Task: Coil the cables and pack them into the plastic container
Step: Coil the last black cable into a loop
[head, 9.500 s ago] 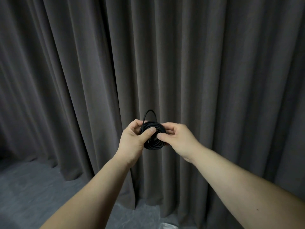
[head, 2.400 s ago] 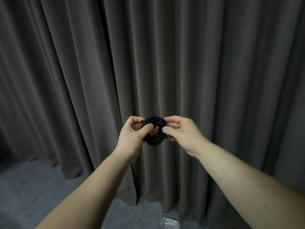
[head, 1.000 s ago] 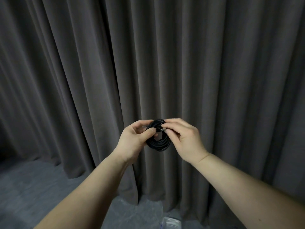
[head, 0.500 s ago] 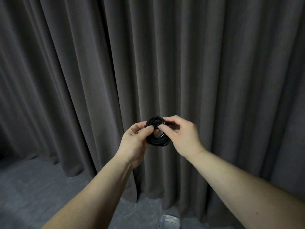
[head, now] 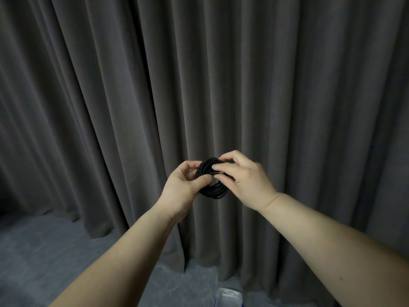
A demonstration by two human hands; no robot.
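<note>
At mid-frame, the left hand grips the thin black rubbery cable coil; the right hand pinches its loose end. Light and springy, it probably unwinds unless held across the bundled loops. The clear plastic container sits bottom centre.

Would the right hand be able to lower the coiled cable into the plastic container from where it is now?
Probably yes. The right hand and left hand hold the coiled cable in open air, and nothing shows between it and the plastic container below, mostly out of frame.
</note>
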